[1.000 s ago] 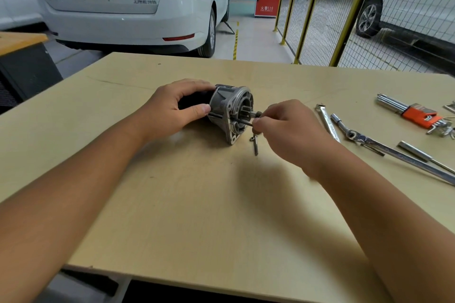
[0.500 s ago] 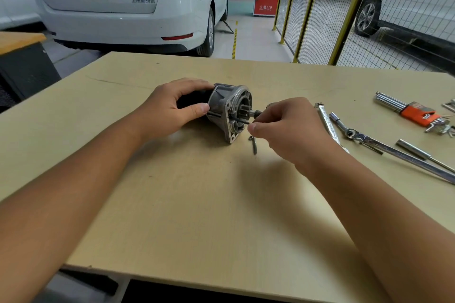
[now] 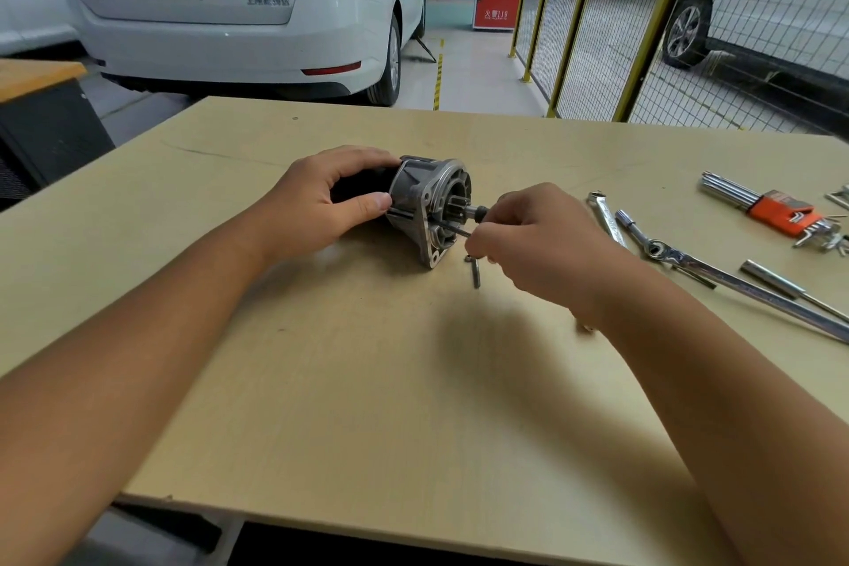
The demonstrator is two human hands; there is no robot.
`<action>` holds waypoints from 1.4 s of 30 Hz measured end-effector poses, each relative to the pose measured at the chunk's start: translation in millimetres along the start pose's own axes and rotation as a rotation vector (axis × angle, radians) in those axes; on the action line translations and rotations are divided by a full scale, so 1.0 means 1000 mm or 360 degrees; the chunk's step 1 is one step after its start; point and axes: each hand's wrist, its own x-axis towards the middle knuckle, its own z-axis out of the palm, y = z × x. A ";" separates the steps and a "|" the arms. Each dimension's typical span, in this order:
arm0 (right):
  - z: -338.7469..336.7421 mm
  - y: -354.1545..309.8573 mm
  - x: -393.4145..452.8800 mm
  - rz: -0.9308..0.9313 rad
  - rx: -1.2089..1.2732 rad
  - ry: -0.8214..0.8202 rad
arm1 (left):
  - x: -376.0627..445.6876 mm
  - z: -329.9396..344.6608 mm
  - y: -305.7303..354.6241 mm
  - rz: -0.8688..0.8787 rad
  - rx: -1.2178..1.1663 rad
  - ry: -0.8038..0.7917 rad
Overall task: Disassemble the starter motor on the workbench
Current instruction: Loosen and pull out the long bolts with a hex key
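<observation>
**Pulling a long bolt from the motor**

Left hand (image 3: 321,207) wrapped around motor (image 3: 427,209) at bench (image 3: 367,381) centre. Right hand (image 3: 537,244), at 3 o'clock from motor, pinching long bolt (image 3: 452,229). Bolt axis running 9 to 3 o'clock, likely sliding rightward. Loose bolt (image 3: 475,271) lying at 5 o'clock.

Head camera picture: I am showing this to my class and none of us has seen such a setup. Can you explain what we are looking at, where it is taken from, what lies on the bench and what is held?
The camera sits on a person's head, looking down at their two bare hands. The left hand grips a starter motor lying on a wooden workbench. The right hand pinches a long bolt sticking out of the motor. A loose bolt lies beside it. To the right lie a ratchet wrench, a spanner and a hex key set.
</observation>
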 end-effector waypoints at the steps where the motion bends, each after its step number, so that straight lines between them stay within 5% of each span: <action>1: -0.001 0.000 0.000 -0.0010 -0.0027 -0.0021 | 0.000 0.000 0.000 0.0008 0.0002 0.0000; 8: -0.001 -0.001 -0.001 -0.0182 -0.0268 0.0087 | 0.001 0.000 -0.001 0.0011 -0.0009 -0.0003; 24: 0.006 -0.001 0.001 0.0096 0.0042 0.0137 | 0.000 0.000 0.000 -0.0005 -0.0027 -0.0013; 42: 0.003 0.006 0.003 -0.0016 -0.0010 0.0205 | 0.000 0.000 0.001 -0.0004 -0.0024 -0.0018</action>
